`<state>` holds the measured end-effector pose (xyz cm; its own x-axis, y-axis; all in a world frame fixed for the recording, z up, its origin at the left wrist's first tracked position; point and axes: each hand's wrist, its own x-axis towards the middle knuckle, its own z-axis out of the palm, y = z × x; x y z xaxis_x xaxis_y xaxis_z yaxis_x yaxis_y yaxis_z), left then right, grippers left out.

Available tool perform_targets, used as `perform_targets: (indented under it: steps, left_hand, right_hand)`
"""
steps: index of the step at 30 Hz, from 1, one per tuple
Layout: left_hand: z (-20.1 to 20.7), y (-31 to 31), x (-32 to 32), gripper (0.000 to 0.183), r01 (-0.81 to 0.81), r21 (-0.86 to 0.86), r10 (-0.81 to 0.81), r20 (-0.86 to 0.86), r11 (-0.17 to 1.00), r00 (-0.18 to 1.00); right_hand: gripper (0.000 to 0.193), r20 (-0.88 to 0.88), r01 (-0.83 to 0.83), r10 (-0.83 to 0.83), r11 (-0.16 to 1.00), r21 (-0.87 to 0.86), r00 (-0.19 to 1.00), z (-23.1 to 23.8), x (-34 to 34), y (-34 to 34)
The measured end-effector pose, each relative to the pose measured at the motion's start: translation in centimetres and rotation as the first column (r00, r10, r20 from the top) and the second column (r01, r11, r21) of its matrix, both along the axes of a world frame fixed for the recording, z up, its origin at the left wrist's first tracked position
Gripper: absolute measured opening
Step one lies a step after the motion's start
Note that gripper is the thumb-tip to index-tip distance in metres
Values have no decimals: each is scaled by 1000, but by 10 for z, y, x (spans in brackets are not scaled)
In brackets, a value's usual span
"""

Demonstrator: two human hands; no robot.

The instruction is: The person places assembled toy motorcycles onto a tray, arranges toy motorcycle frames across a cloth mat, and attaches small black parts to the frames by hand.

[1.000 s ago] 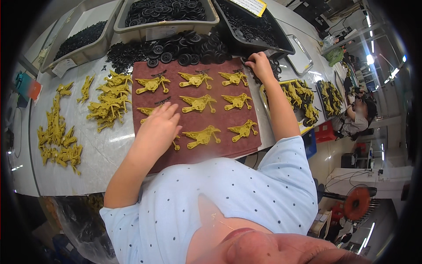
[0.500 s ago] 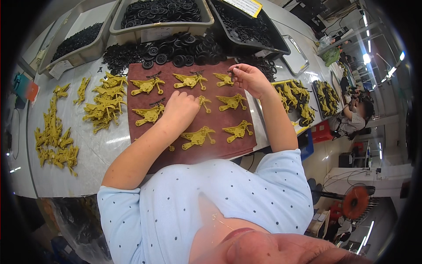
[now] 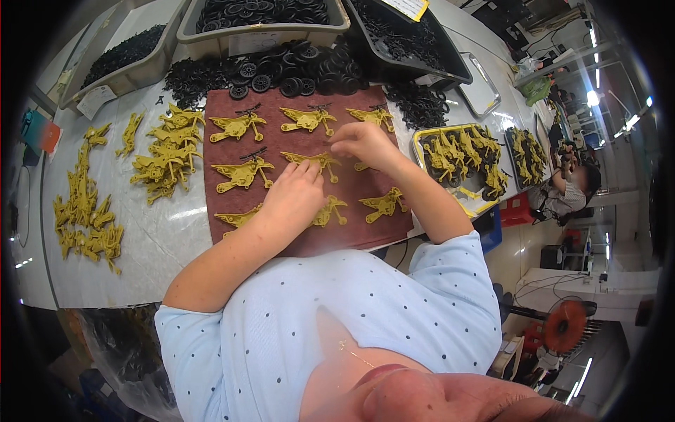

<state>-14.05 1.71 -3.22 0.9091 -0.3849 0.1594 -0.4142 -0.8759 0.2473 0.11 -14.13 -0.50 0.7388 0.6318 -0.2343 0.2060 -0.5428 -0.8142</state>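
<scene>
Yellow plastic toy motorbike bodies lie in rows on a dark red cloth. My left hand rests on the middle yellow body, its fingers together and bent over the lower edge. Just above the right end of that piece, my right hand is closed in a pinch; whatever it holds is hidden. Thin black parts lie along the top-row bodies, including the top-left body, top-middle body and top-right body. Another black part is on the middle-left body.
Loose black wheels and small black parts are heaped behind the cloth, below grey bins and a black bin. More yellow bodies are piled at left. Filled trays stand at right; a person sits beyond.
My right hand has moved left and nearer from the top-right body to the middle one. The top-right body now shows a black part on it. My left hand has come slightly nearer.
</scene>
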Motion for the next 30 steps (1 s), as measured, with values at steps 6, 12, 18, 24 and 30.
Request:
perform_targets:
  steps: [6,12,18,24,30]
  left_hand:
    - [-9,1,-1,45,-5,8,5,-19,1000,1000]
    - [-15,-2,0,45,-22,34,24,-43,999,999]
    - [-21,-4,1,45,-30,80,30,-6,996,1000]
    - [-10,-2,1,44,-11,35,13,-57,999,998]
    - [-12,4,4,40,-12,-20,11,-73,1000,997]
  right_hand:
    - [11,265,-100,104,995,-28,959,-21,0,11]
    - [10,419,-170,202,979,-112,885,-17,1,17]
    - [11,429,-260,313,949,-180,847,-29,17,18]
    - [17,276,-211,261,957,-199,925,-14,13,11]
    - [18,586,166,-74,981,-105,807,5,55,-47]
